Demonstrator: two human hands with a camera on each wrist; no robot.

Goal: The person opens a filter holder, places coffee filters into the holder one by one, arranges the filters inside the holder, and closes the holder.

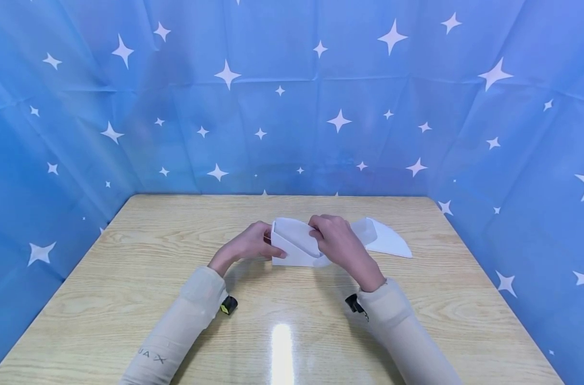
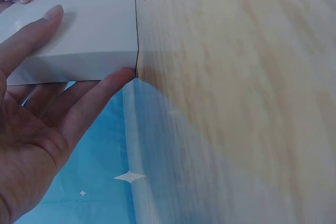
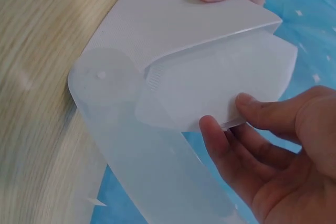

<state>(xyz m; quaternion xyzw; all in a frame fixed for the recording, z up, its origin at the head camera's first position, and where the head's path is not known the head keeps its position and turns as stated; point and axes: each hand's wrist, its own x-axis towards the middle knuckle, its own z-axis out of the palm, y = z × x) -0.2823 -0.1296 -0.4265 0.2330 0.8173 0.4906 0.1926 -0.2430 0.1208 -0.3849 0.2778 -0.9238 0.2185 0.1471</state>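
Note:
A white slant-edged plastic case (image 1: 289, 255) is held upright at the table's middle by my left hand (image 1: 251, 245). In the left wrist view the thumb lies on its broad face and the fingers run along its narrow side. My right hand (image 1: 340, 243) pinches the edge of a white, thin-walled inner piece (image 3: 226, 85) between thumb and fingers. That piece sits partly inside the case and sticks out past its slanted rim. From a round pivot (image 3: 102, 74) at the case's corner extends a translucent strip (image 3: 152, 166), passing behind the right hand in the head view.
Right of the right hand, a white quarter-round piece (image 1: 390, 240) shows at the strip's far end. Everything stands over a wood-grain table (image 1: 176, 224). A blue curtain with white stars (image 1: 282, 133) closes off the back and both sides.

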